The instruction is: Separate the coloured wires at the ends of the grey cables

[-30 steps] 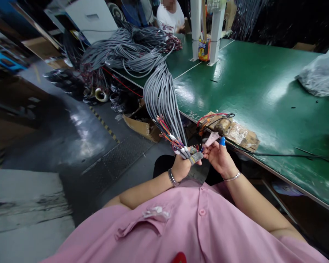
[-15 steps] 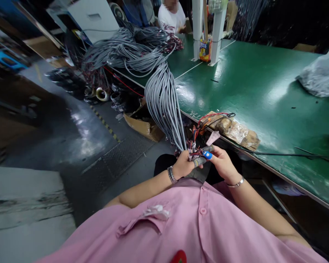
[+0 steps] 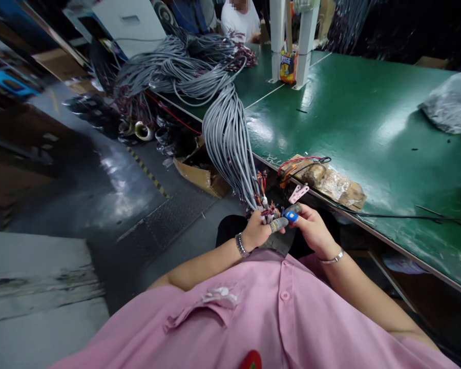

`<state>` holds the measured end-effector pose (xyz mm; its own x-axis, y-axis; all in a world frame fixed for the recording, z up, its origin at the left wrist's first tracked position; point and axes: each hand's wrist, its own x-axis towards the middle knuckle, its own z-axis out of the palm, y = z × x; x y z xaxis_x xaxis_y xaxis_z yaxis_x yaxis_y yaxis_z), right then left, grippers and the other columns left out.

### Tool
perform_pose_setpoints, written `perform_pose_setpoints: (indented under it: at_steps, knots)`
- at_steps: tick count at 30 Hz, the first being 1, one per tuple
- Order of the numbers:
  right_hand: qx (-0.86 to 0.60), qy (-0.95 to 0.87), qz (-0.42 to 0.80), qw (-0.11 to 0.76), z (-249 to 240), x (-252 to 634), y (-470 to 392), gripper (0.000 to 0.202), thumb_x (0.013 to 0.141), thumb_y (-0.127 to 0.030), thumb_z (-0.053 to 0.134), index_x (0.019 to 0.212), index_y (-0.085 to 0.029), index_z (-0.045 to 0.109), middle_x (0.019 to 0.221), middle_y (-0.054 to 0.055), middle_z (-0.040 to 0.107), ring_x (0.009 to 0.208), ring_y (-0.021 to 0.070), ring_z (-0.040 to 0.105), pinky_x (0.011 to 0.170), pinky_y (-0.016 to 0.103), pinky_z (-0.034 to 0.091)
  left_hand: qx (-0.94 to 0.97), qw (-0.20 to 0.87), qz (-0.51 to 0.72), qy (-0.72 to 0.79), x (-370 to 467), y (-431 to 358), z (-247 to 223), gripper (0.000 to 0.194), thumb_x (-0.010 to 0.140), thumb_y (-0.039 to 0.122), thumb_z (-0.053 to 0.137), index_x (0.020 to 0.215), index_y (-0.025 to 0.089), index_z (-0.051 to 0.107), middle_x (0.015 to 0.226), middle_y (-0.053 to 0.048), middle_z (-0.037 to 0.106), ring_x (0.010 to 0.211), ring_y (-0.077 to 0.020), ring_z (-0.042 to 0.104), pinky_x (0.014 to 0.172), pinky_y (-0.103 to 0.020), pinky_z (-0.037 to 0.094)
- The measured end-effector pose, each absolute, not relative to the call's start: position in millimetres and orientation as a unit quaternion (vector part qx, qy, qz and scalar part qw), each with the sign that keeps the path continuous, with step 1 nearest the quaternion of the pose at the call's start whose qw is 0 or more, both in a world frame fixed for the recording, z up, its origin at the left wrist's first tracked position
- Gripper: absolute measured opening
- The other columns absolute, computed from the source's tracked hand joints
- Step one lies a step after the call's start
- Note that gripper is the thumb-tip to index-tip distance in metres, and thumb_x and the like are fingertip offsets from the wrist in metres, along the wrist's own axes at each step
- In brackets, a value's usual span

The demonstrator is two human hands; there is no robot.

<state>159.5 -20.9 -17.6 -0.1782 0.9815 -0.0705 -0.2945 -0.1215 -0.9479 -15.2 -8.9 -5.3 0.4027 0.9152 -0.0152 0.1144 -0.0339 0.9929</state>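
Observation:
A thick bundle of grey cables (image 3: 230,133) hangs over the table edge down to my lap, its ends stripped into thin coloured wires (image 3: 268,209). My left hand (image 3: 258,230) is closed around the cable ends, with a grey covering on the thumb. My right hand (image 3: 309,225) is closed in a pinch at the wire tips, beside the left thumb. Its fingertips wear a grey cover and a blue one (image 3: 291,216). Which single wire lies between the fingertips is too small to make out. A pink clip (image 3: 298,193) sits just beyond my right hand at the table edge.
A taped wooden block (image 3: 330,185) with red and black leads lies at the edge of the green table (image 3: 353,113). More grey cables (image 3: 176,66) are heaped at the back left. A plastic bag (image 3: 453,100) lies at right; a cardboard box (image 3: 200,171) stands below. Another person (image 3: 240,23) sits behind.
The coloured wires at the cable ends have shifted and fanned out slightly. The pink clip has turned a little. Both hands stay nearly in place.

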Motion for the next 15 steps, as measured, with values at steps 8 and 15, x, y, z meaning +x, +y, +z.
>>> perform_pose_setpoints:
  at_steps: [8,15]
  knots:
    - [-0.365,-0.34,0.697,0.515,-30.3,159.6,-19.2,0.012,0.074,-0.028,0.077,0.077,-0.019,0.07,0.069,-0.001,0.063,0.059,0.0108,0.052,0.059,0.025,0.04,0.591,0.569,0.388,0.419,-12.7,-10.0,-3.2,0.031,0.079,0.042,0.071,0.064,0.015,0.071,0.065,-0.005,0.07,0.059,-0.0128,0.057,0.061,-0.025,0.044]
    - [-0.34,-0.348,0.71,0.508,-31.9,158.4,-18.0,0.01,0.076,-0.028,0.076,0.079,-0.019,0.071,0.069,-0.001,0.063,0.06,0.0103,0.052,0.06,0.025,0.041,0.556,0.601,0.419,0.393,-11.6,-8.6,-10.2,0.031,0.078,0.043,0.072,0.066,0.015,0.072,0.063,-0.005,0.069,0.056,-0.012,0.056,0.059,-0.025,0.043]
